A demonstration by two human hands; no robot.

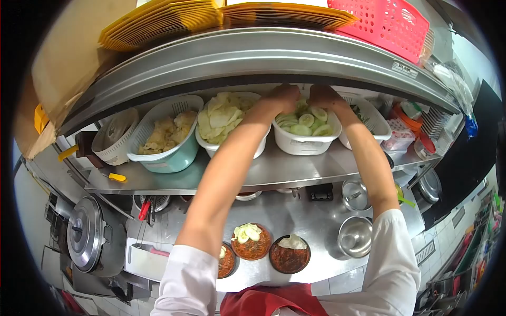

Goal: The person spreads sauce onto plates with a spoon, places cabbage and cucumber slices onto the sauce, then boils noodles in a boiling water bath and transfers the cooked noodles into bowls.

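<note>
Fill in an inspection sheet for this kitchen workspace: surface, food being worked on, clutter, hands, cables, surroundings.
Surface: steel shelf above a steel counter.
Job's things: white basket of cucumber slices; three round portions of red food on the counter, the middle one topped with pale slices, the left one partly behind the arm.
Clutter: yellow-handled item at the shelf's left; metal bowl on the counter's right.
Hands: left hand and right hand at the cucumber basket's far side; fingers hidden, grip cannot be told.
Cables: nothing seen near the hands; picture edges unclear.
Surroundings: large lidded pot at left; pink basket overhead; tiled floor.
</note>
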